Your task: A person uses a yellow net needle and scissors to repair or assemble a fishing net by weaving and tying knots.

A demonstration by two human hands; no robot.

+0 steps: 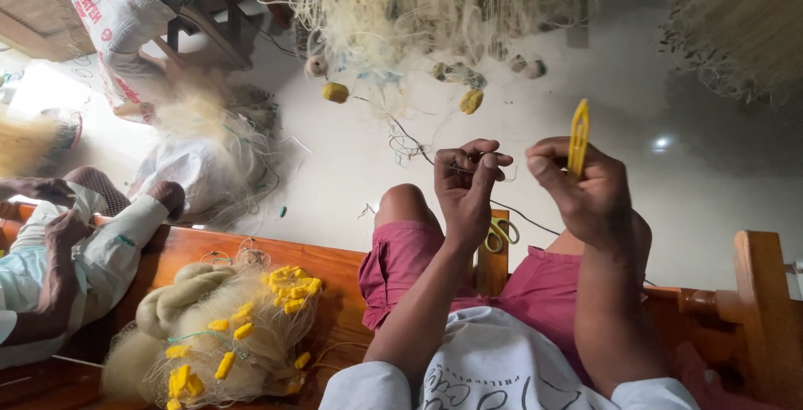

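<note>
Upright in the closed right hand (585, 197), a yellow needle (578, 137) is gripped; twine (456, 163) is pinched by the left hand (465, 188) alongside.

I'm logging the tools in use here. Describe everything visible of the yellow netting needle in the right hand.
The yellow netting needle is a slim, flat tool that looks like plastic, pointed at the top, with a long open slot down its middle. It stands nearly upright, its lower end hidden in the right hand, which pinches it between thumb and fingers. It is raised over the pale floor.
</note>
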